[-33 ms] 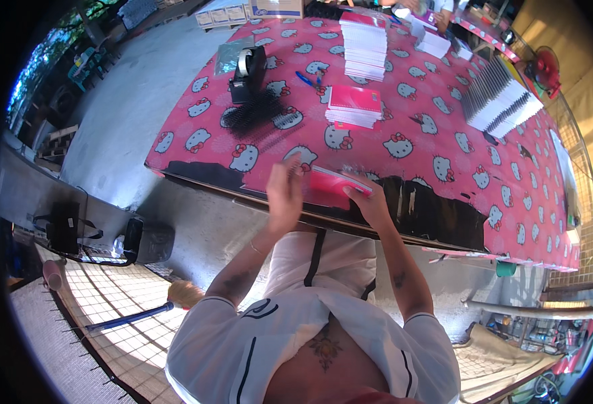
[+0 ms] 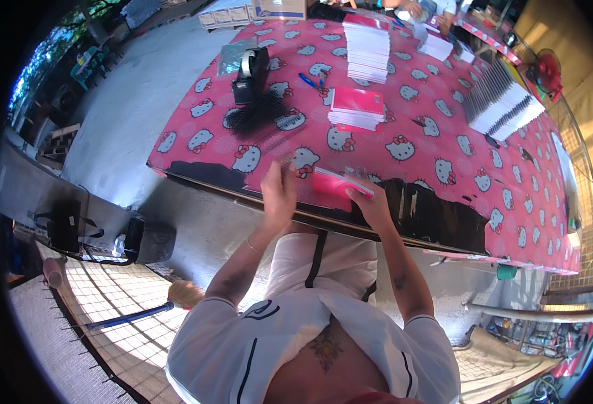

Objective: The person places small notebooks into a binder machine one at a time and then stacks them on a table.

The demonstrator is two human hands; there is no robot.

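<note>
While the head view is all there is to go on, I'd call this partway along. Over on the right of the pink table (image 2: 364, 151) sits a big leaning pile (image 2: 502, 101) with black coils showing along the edges, so that lot looks done to me. The tall stack (image 2: 367, 57) and the short stack (image 2: 356, 108) show no coils I can make out, so those are probably what's left. There's also a heap of loose black coils (image 2: 259, 114) lying just in front of the tape dispenser (image 2: 250, 77).

The pink booklet (image 2: 333, 183) is at the near edge of the table, right in front of the person, and I can't see any coil on it, though its far edge is kinda hard to read.

As for pose, the right hand (image 2: 372, 203) has the booklet's right end pinched, thumb on the cover, other fingers mostly hidden. Its forearm angles inward. The left hand (image 2: 279, 194) is raised just beside the booklet's left end, not touching it, fingers pointing away from the body and loosely bent. Too blurry at the tips, so can't tell how far apart they are or whether they've got something thin.
</note>
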